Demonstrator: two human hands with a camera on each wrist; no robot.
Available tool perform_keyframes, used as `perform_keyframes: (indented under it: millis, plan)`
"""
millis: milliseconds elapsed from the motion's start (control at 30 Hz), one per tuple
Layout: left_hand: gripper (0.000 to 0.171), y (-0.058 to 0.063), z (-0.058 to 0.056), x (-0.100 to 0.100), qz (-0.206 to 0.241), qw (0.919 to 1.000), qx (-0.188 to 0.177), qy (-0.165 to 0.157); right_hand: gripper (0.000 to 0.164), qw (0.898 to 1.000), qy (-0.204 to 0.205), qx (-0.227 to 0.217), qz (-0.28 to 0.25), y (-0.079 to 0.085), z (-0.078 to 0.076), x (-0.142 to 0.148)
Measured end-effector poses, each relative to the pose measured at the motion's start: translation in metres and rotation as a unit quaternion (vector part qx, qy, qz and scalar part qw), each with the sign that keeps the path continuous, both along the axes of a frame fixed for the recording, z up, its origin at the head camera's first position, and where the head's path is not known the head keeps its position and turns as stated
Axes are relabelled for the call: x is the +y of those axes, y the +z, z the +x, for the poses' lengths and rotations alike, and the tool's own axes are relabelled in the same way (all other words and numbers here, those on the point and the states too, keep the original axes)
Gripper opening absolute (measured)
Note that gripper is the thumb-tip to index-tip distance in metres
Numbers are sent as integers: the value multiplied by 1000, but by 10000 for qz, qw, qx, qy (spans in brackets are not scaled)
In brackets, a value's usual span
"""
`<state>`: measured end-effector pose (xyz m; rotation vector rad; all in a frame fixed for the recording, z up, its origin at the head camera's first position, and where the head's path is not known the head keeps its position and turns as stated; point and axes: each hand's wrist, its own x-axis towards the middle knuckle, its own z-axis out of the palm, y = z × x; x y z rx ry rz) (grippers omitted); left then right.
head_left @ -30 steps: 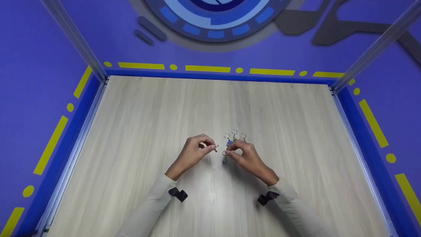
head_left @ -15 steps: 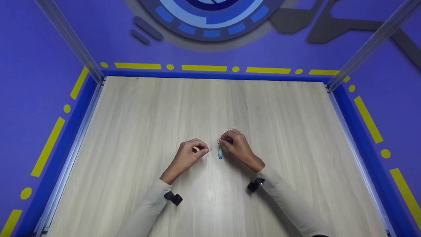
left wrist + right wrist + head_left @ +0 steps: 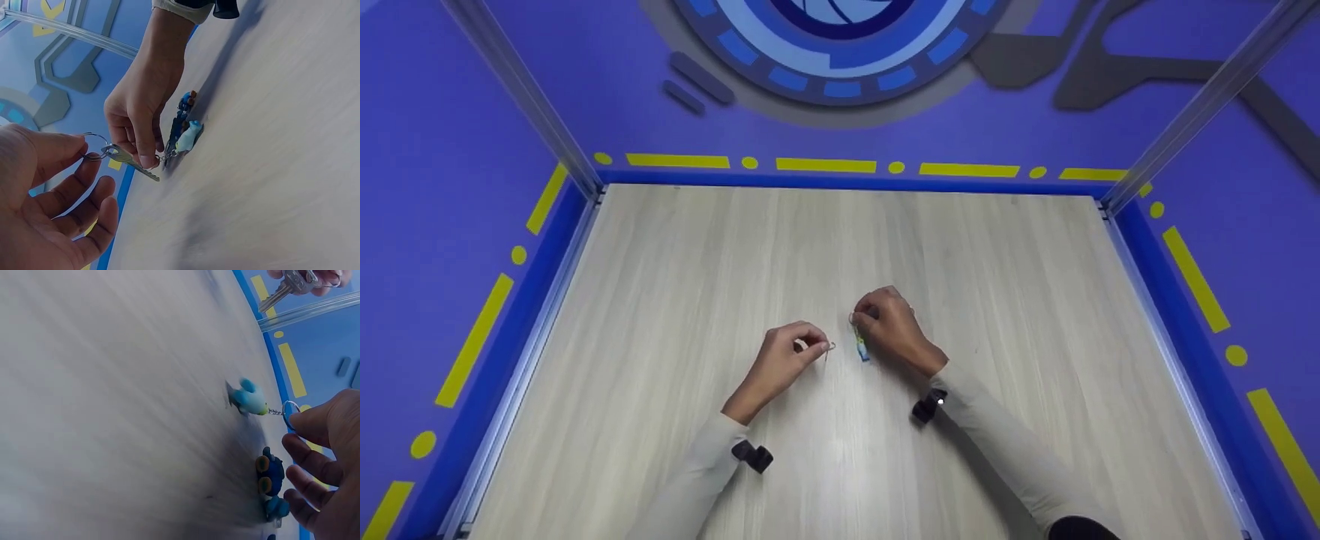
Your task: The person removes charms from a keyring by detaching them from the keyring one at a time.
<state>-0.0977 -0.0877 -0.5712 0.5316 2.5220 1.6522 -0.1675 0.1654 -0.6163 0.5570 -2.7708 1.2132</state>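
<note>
My left hand (image 3: 780, 364) pinches a key ring (image 3: 94, 145) between thumb and forefinger. From that ring hangs a silver key (image 3: 135, 162), also seen in the right wrist view at the top. My right hand (image 3: 894, 330) pinches the metal ring (image 3: 289, 414) of a keychain, thumb against fingertip. On its short chain is a light blue figure (image 3: 250, 398) with a yellow-green part, hanging close over the tabletop. The key and the figure are apart, with a gap between the two hands.
On the wooden tabletop (image 3: 720, 255), under my right hand, lie further keychain figures: a dark blue one with orange round parts (image 3: 271, 473) and a light blue one (image 3: 276, 508). In the head view my right hand mostly hides them. Blue walls (image 3: 442, 187) enclose the table.
My right hand has moved left and farther from me, bringing the light blue figure's keychain along. My left hand has drifted slightly left and nearer, still pinching the key ring.
</note>
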Motion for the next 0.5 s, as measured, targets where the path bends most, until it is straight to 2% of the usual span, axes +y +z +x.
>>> perform_keyframes:
  millis: [267,500]
  plan:
    - [7,-9,-12,-2,-65,9999,-35,97,5,9990,-52,-25,449,-4,-21,-8]
    - [6,-18,-32,4,-111,9994,-254,210,4,9990,-97,77,426,-7,-29,-6]
